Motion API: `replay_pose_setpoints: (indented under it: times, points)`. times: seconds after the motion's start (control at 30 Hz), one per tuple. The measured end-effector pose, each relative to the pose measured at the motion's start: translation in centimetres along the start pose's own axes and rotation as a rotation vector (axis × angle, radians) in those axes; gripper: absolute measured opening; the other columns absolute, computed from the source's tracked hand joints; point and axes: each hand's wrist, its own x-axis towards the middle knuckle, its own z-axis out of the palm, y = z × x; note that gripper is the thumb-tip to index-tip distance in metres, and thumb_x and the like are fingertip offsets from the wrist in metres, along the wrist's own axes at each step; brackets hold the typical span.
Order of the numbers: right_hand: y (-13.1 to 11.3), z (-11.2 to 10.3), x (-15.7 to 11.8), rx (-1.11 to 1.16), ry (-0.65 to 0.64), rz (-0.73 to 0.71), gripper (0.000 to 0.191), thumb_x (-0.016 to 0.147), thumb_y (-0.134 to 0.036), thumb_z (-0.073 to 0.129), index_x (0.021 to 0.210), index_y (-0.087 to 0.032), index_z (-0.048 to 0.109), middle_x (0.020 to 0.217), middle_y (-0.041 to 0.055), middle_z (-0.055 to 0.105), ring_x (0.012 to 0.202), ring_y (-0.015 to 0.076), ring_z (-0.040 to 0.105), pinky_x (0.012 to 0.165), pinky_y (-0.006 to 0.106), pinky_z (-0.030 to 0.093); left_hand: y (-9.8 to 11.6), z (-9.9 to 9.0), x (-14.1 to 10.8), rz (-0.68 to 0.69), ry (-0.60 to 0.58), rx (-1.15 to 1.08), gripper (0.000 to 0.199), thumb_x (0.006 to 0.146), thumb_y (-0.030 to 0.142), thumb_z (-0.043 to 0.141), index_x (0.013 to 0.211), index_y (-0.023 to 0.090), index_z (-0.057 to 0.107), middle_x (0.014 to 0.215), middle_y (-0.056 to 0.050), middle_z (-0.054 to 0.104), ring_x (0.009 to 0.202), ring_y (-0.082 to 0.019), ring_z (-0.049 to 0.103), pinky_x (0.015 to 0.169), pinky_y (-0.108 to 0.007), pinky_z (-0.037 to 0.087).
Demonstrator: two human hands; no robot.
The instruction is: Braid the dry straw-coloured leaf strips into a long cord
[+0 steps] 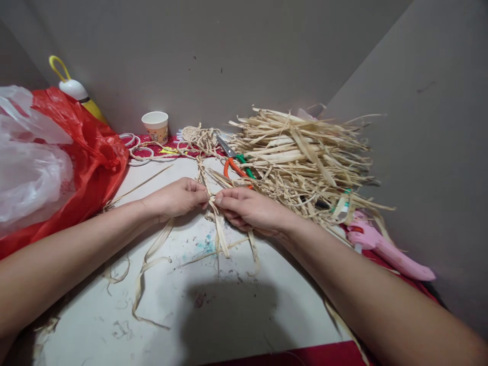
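A braid of dried husk strips (202, 175) runs from the back of the white board (152, 284) toward me, its loose strands fanning out at the near end. My left hand (182, 199) pinches strands at the braid's end from the left side. From the right, my right hand (249, 209) pinches the same end, thumb against forefinger, the fingertips of both hands almost meeting. Pale strip ends (221, 235) hang down between the hands. One long loose strip (142, 284) trails below my left hand onto the board.
A large pile of dried husk strips (301, 152) lies at the back right, with orange-and-green scissors (238, 165) beside it. A pink glue gun (389, 249) rests at the right. Behind stand a paper cup (155, 127) and coiled braid (200, 137). Red and clear plastic bags (91, 147) fill the left.
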Motion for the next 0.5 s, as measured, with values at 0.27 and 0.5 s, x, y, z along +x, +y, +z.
replay_pose_setpoints:
  times: [0.27, 0.5]
  points:
    - [0.3, -0.7, 0.0, -0.082, -0.01, 0.0, 0.024, 0.083, -0.024, 0.053, 0.061, -0.016, 0.049, 0.043, -0.0077, 0.034, 0.034, 0.0026, 0.025, 0.033, 0.017, 0.016, -0.7, -0.2, 0.2, 0.121, 0.001, 0.173, 0.023, 0.077, 0.025, 0.05, 0.056, 0.015, 0.052, 0.05, 0.005, 0.041, 0.046, -0.005, 0.029, 0.045, -0.02, 0.023]
    - [-0.5, 1.3, -0.9, 0.38, -0.03, 0.119, 0.014, 0.078, -0.018, 0.047, 0.065, -0.016, 0.05, 0.042, -0.0082, 0.034, 0.03, 0.0036, 0.028, 0.031, 0.016, 0.017, -0.8, -0.1, 0.4, 0.191, 0.009, 0.213, 0.022, 0.078, 0.024, 0.048, 0.063, 0.013, 0.06, 0.052, 0.005, 0.046, 0.048, -0.006, 0.033, 0.049, -0.02, 0.028]
